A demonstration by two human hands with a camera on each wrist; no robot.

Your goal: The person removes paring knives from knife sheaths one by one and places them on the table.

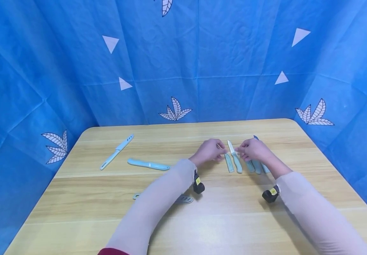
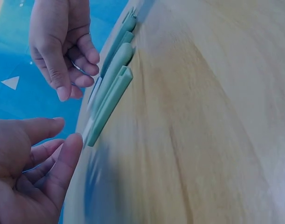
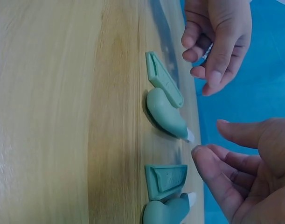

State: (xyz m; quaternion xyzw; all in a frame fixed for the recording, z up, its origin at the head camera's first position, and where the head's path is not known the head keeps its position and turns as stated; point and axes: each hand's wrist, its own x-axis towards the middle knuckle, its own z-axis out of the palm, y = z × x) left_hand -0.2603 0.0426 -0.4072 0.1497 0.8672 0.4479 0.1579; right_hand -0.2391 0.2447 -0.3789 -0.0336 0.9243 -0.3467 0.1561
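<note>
A small paring knife (image 1: 236, 163) with a pale green handle lies on the table, white blade pointing away. Just left of it is its green blade sheath (image 1: 229, 163), whose hollow end shows in the left wrist view. My left hand (image 1: 209, 150) hovers at the sheath's far end, fingers loosely bent, thumb and forefinger apart with nothing between them. Right of the blade is my right hand (image 1: 253, 148), its thumb and fingers also spread and holding nothing. Beneath that hand lie another sheath (image 3: 166, 181) and another green-handled knife (image 3: 163, 213), partly hidden in the head view.
A light blue knife (image 1: 116, 152) lies at the back left, and a folded-looking blue knife (image 1: 148, 164) nearer the middle. Another sheathed knife (image 1: 184, 199) is partly covered by my left forearm. A blue curtain (image 1: 183, 63) hangs behind the wooden table (image 1: 84, 212).
</note>
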